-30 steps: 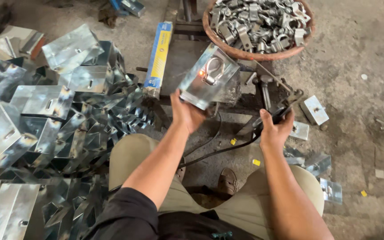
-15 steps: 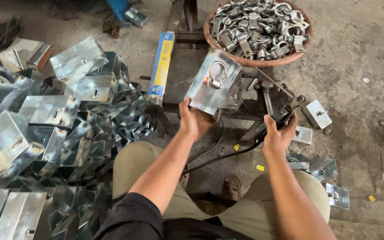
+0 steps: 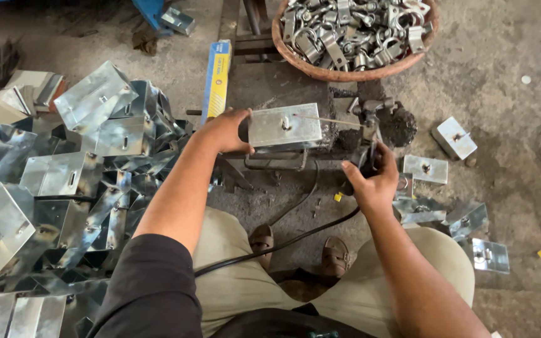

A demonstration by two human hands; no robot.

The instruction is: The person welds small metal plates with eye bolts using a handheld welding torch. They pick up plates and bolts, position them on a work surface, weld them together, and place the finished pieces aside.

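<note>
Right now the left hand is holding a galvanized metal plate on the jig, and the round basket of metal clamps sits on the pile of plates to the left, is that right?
Not quite. The left hand does hold the galvanized metal plate on the jig, but the head view shows the basket of metal clamps on the floor at the top, beyond the jig, not on the pile of plates.

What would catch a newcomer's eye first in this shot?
Probably the shiny metal box at centre, held by the left hand against a dark fixture, while the right hand grips a black tool handle beside it. A big heap of similar boxes fills the left, and a basket of metal clamps sits at the top.
</note>
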